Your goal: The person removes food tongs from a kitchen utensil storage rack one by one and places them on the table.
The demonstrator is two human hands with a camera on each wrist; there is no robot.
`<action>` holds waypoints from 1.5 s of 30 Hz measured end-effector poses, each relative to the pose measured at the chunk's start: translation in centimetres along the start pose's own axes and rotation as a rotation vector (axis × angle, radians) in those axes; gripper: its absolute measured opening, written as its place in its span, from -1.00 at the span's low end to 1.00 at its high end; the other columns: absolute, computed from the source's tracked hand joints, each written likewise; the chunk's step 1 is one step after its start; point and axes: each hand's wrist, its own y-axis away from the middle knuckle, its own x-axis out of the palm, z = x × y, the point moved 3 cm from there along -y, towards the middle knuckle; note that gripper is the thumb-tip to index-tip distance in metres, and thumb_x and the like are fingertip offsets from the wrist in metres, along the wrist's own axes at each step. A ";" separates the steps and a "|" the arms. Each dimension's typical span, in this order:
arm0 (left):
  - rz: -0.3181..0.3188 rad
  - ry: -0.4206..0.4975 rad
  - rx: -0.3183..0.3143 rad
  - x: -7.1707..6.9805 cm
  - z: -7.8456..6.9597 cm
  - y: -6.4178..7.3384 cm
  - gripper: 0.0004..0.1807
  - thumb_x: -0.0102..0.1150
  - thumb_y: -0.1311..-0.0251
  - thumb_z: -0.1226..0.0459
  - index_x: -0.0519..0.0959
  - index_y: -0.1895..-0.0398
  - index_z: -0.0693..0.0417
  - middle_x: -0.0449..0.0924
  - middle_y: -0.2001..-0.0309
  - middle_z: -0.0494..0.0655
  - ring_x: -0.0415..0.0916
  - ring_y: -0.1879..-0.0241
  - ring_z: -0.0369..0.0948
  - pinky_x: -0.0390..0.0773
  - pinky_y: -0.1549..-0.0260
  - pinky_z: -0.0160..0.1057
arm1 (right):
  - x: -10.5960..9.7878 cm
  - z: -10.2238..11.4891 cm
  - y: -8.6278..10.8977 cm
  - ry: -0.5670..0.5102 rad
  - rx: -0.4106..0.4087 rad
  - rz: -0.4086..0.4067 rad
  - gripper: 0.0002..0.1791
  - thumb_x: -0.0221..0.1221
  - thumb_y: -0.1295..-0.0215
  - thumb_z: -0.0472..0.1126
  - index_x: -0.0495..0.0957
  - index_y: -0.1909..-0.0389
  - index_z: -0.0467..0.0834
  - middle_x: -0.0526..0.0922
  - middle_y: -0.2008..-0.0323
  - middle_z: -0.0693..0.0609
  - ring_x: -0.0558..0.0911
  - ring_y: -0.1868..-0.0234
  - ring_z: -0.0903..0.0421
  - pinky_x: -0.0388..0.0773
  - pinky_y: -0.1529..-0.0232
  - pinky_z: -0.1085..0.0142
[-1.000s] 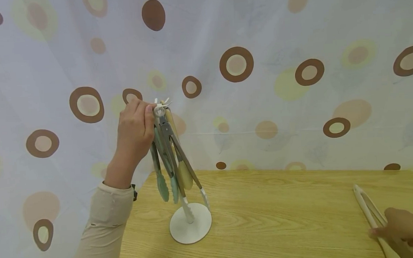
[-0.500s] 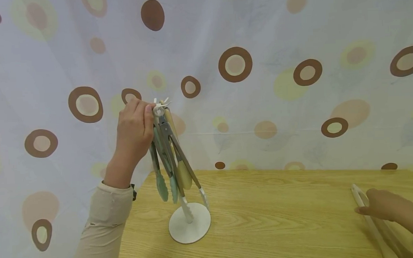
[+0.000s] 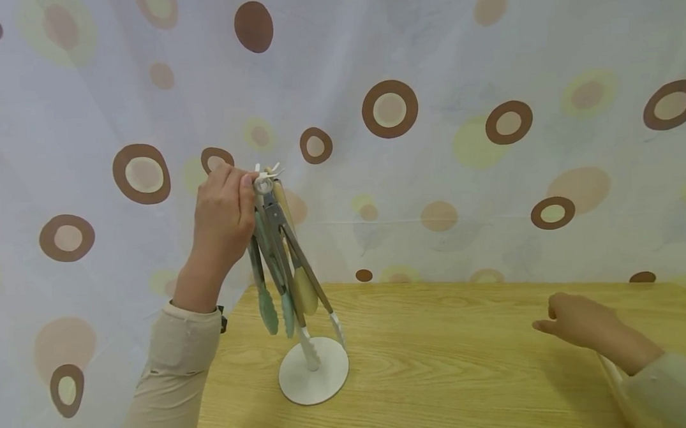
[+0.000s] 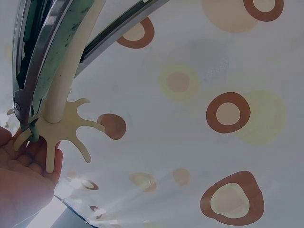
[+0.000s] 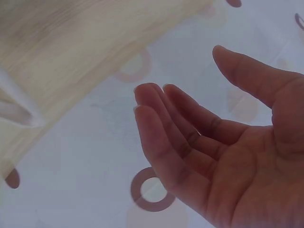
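The person's left hand [image 3: 223, 203] is holding the top of a pale stand [image 3: 314, 389], its grip closing around the end where several hooks [image 3: 269, 173] are branching outward. In the left wrist view, the fingers are curling just under those hooks, which are fanning out around the end of the smooth post. The stand is resting its round base on the wood-grained surface [image 3: 441, 363], left of the middle in the head view, and its post is mostly hiding behind what is hanging from it. Green-tipped tongs [image 3: 268, 310] are hanging nearest the left wrist; white-tipped tongs [image 3: 307, 266] are hanging at the front with their metal arms spreading apart, one tip showing over the base; a yellow-ended utensil [image 3: 306, 292] is hanging behind them. Well apart from the stand, the right hand [image 3: 580, 322] is hovering at the right with nothing in its grip; the right wrist view is showing its fingers bending loosely and its thumb standing wide of them. Pale tongs [image 3: 612, 376] are lying on the surface beneath the right forearm, which is covering much of their length, and one end of them is showing near the hand at the edge of the right wrist view. Light sleeves [image 3: 177, 368] are covering both forearms, and a patterned cloth [image 3: 439, 44] is hanging behind everything, bearing brown, yellow and peach ovals.
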 end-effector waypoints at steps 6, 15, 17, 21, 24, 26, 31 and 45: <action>0.001 0.009 0.004 0.1 0.0 0.0 -0.66 -0.22 -0.44 0.32 0.56 0.18 0.40 0.43 0.30 0.21 0.35 0.25 0.13 0.33 0.19 0.12 | -0.4 2.4 -0.6 -0.026 0.013 0.001 -0.52 0.17 -0.32 -0.04 0.46 0.21 -0.49 0.59 0.28 -0.30 0.60 0.40 -0.06 0.55 0.38 0.04; 0.002 0.004 -0.006 0.2 -0.1 0.0 -0.65 -0.22 -0.44 0.31 0.56 0.18 0.39 0.41 0.31 0.21 0.35 0.27 0.12 0.33 0.18 0.12 | -0.2 4.9 -1.0 -0.067 -0.044 -0.064 -0.63 0.16 -0.33 -0.15 0.47 0.23 -0.46 0.59 0.31 -0.22 0.53 0.49 0.10 0.49 0.46 0.18; 0.001 0.003 -0.006 0.2 -0.1 0.0 -0.65 -0.22 -0.44 0.32 0.55 0.18 0.39 0.41 0.31 0.21 0.35 0.27 0.12 0.34 0.18 0.12 | -0.2 5.5 -1.1 -0.091 -0.055 -0.077 -0.66 0.16 -0.33 -0.17 0.48 0.23 -0.45 0.59 0.33 -0.18 0.51 0.51 0.12 0.48 0.47 0.20; -0.004 0.002 0.000 0.2 -0.2 0.0 -0.66 -0.23 -0.44 0.32 0.55 0.18 0.39 0.41 0.31 0.21 0.35 0.28 0.12 0.34 0.19 0.12 | 0.0 6.7 -1.4 -0.124 -0.076 -0.103 -0.69 0.16 -0.33 -0.16 0.50 0.23 -0.40 0.59 0.34 -0.11 0.51 0.51 0.14 0.47 0.48 0.21; -0.011 0.003 0.002 0.2 -0.2 0.0 -0.65 -0.23 -0.44 0.32 0.56 0.18 0.40 0.41 0.31 0.22 0.35 0.28 0.13 0.34 0.18 0.13 | 0.0 7.8 -1.6 -0.134 -0.094 -0.125 -0.70 0.17 -0.33 -0.14 0.52 0.22 -0.37 0.57 0.37 -0.06 0.50 0.49 0.14 0.46 0.48 0.21; -0.015 0.004 0.002 0.2 -0.2 0.0 -0.65 -0.23 -0.44 0.33 0.56 0.18 0.40 0.42 0.31 0.22 0.36 0.27 0.13 0.34 0.18 0.14 | 0.0 8.6 -1.7 -0.138 -0.098 -0.136 -0.70 0.17 -0.33 -0.13 0.52 0.21 -0.35 0.56 0.39 -0.03 0.48 0.49 0.14 0.44 0.47 0.21; -0.026 0.003 -0.002 0.2 0.0 0.0 -0.65 -0.22 -0.43 0.32 0.56 0.18 0.40 0.42 0.31 0.22 0.35 0.27 0.13 0.33 0.18 0.14 | -0.1 10.5 -2.2 -0.158 -0.120 -0.177 -0.73 0.17 -0.33 -0.15 0.54 0.23 -0.32 0.53 0.43 0.01 0.45 0.52 0.15 0.41 0.49 0.22; -0.030 0.019 -0.016 0.2 0.0 0.2 -0.66 -0.23 -0.43 0.32 0.55 0.20 0.39 0.42 0.31 0.22 0.34 0.28 0.14 0.32 0.17 0.13 | 1.1 13.9 -3.7 -0.271 -0.212 -0.250 -0.77 0.16 -0.34 -0.19 0.55 0.20 -0.31 0.55 0.40 0.01 0.50 0.45 0.13 0.46 0.42 0.21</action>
